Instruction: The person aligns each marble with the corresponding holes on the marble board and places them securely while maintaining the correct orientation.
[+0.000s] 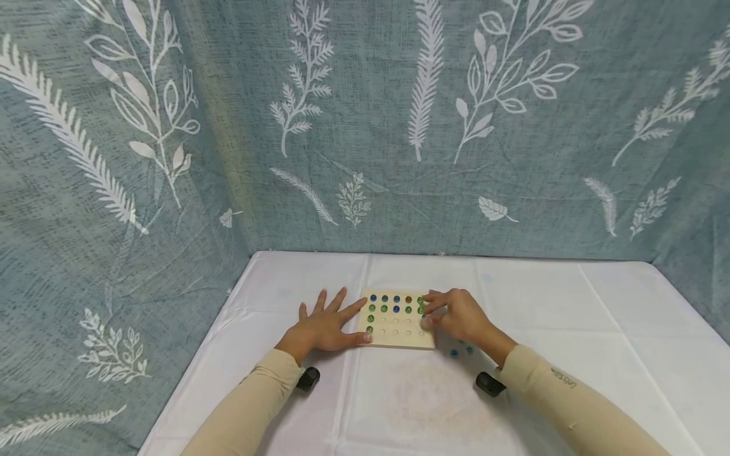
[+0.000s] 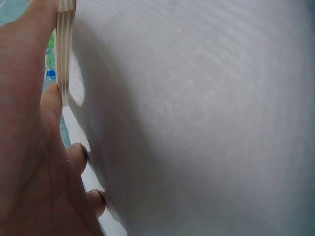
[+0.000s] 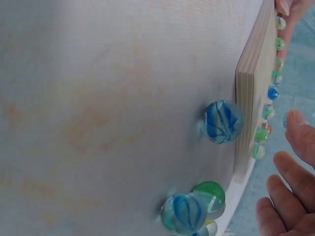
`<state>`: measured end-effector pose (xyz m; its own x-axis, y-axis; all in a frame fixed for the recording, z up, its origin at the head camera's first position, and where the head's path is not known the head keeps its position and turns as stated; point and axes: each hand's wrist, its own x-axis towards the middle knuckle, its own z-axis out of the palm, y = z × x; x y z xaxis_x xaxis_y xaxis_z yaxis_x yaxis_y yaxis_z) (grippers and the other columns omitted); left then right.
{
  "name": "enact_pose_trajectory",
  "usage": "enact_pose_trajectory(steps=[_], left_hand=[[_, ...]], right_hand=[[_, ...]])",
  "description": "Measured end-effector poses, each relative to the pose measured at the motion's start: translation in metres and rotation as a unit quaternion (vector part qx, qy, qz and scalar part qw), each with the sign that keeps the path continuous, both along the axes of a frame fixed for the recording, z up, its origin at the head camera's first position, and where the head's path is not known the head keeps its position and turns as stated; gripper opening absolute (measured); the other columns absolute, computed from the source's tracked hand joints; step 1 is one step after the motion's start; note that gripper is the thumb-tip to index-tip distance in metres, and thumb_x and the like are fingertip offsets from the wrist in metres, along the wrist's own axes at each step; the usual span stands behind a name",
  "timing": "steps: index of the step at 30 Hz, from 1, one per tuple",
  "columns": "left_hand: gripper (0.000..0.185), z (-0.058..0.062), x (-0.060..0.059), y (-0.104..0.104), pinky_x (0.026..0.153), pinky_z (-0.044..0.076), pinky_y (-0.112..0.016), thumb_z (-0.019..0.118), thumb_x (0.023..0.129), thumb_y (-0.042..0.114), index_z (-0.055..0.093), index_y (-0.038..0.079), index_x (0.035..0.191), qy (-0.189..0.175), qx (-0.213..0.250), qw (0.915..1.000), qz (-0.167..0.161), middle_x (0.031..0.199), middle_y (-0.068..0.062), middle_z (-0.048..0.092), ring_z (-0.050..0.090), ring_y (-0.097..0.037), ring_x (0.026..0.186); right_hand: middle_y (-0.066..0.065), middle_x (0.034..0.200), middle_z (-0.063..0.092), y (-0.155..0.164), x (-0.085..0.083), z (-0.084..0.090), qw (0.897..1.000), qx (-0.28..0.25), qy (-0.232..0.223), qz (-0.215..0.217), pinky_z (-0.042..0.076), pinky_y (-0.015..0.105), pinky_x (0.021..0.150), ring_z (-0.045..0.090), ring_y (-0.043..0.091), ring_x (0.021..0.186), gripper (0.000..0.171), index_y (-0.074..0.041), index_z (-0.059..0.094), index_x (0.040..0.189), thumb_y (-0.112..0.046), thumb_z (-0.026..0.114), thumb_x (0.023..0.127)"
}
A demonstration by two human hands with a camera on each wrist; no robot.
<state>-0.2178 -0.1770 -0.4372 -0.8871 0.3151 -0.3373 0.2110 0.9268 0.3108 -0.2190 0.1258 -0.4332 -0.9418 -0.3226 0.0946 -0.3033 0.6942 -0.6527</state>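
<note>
A square wooden board [image 1: 399, 337] lies on the white tablecloth [image 1: 542, 316], its far rows of holes filled with blue, green and one orange marble [image 1: 408, 299]. My left hand [image 1: 341, 324] lies flat with fingers spread, and the thumb [image 2: 51, 105] and index finger touch the board's left edge [image 2: 66, 29]. My right hand [image 1: 431, 310] curls over the board's right edge [image 3: 253, 98]. A sliver of a blue marble [image 3: 284, 121] shows against one of its fingertips [image 3: 298, 130]. Loose marbles [image 1: 454, 353] lie on the cloth by the right wrist, seen close as a blue swirled marble [image 3: 224, 121] and a green marble [image 3: 210, 192].
A blue-grey curtain with white leaf prints [image 1: 365, 126] hangs behind and on both sides of the table. Black wrist camera mounts [image 1: 308, 378] [image 1: 489, 384] sit under each beige sleeve. The table's left edge [image 1: 188, 380] runs close to the left arm.
</note>
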Motion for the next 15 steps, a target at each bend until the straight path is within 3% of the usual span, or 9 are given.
enact_pose_trajectory(steps=[7, 15], left_hand=[[0.086, -0.001, 0.000, 0.001, 0.121, 0.001, -0.080, 0.053, 0.092, 0.079, 0.024, 0.044, 0.165, 0.001, -0.002, 1.0000, 0.000, 0.179, -0.006, 0.003, -0.005, -0.047, 0.163], [0.092, -0.006, -0.002, -0.002, 0.122, -0.004, -0.078, 0.052, 0.088, 0.086, 0.022, 0.045, 0.165, -0.004, 0.005, 1.0000, 0.004, 0.179, -0.004, 0.001, -0.009, -0.044, 0.163]], right_hand=[[0.014, 0.132, 0.073, -0.006, -0.003, -0.001, 1.000, 0.005, 0.000, 0.005, 0.043, 0.053, 0.118, 0.060, 0.033, 0.138, 0.013, -0.006, 0.084, 0.094, 0.003, 0.079, 0.085], [0.016, 0.132, 0.073, -0.016, -0.003, 0.001, 1.000, -0.007, -0.001, 0.023, 0.044, 0.052, 0.117, 0.060, 0.035, 0.139, 0.013, -0.003, 0.084, 0.096, 0.003, 0.078, 0.086]])
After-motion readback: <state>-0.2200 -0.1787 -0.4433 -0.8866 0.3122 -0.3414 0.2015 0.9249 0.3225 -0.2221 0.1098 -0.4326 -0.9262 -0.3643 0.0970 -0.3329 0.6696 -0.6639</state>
